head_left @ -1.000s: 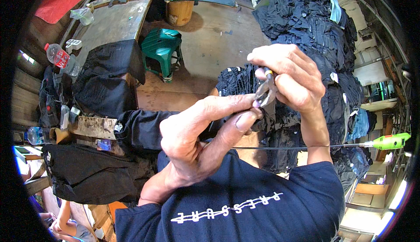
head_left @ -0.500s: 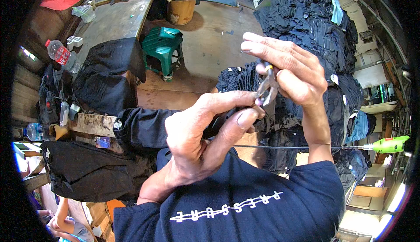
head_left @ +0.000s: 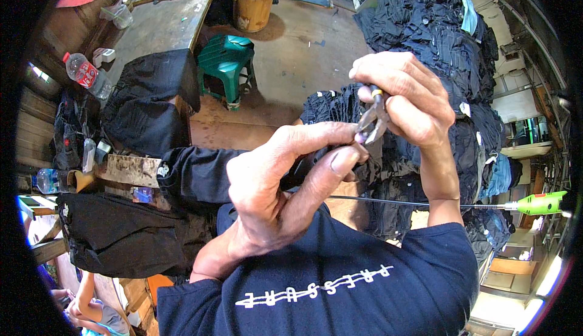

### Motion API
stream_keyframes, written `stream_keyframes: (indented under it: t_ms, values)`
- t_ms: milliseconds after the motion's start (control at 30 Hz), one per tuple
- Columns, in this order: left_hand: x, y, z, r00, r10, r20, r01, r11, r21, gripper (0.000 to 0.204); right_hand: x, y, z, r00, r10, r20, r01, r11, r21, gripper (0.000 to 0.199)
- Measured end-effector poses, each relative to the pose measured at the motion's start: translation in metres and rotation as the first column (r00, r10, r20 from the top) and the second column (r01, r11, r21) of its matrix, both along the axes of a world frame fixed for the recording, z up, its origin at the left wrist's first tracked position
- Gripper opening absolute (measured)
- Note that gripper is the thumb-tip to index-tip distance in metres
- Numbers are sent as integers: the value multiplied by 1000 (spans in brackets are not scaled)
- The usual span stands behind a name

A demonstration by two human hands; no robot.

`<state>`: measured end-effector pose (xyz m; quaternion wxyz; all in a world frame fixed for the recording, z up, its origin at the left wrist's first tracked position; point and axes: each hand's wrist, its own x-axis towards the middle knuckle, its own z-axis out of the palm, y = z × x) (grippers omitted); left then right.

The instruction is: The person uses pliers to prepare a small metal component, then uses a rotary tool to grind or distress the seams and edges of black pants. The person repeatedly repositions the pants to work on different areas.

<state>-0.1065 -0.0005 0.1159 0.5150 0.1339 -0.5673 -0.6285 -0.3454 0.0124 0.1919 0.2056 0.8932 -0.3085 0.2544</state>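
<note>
Centrally, R hand (head_left: pixel 410 102) grips pliers (head_left: pixel 375 119), fingers closed about the handle end, jaws pointing down-left. L hand (head_left: pixel 267 178) sits adjacent, lower left; thumb & index are pinched on a small part (head_left: pixel 361 137), purplish, pos. btwn the L fingertips, at the pliers' nose. Whether the jaws clamp it: can't tell. Surroundings: grn. stool (head_left: pixel 226 62) beyond L hand; dk. clothes pile (head_left: pixel 419 26) on R side; blk. garment (head_left: pixel 121 233) at L; grn. tool (head_left: pixel 540 203) w/ thin rod at far R.
</note>
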Motion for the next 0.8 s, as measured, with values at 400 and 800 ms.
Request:
stream_keyframes:
  t_ms: [400,800]
  values:
    - [-1,-2,-3,998,-13,-68,14,1000,15,22,-1,6,-21,990,-27,137,9,991,132,27]
    - [-2,-6,-1,988,92,-120,-100,993,-56,29,6,15,-17,909,-50,413,-81,952,294,20]
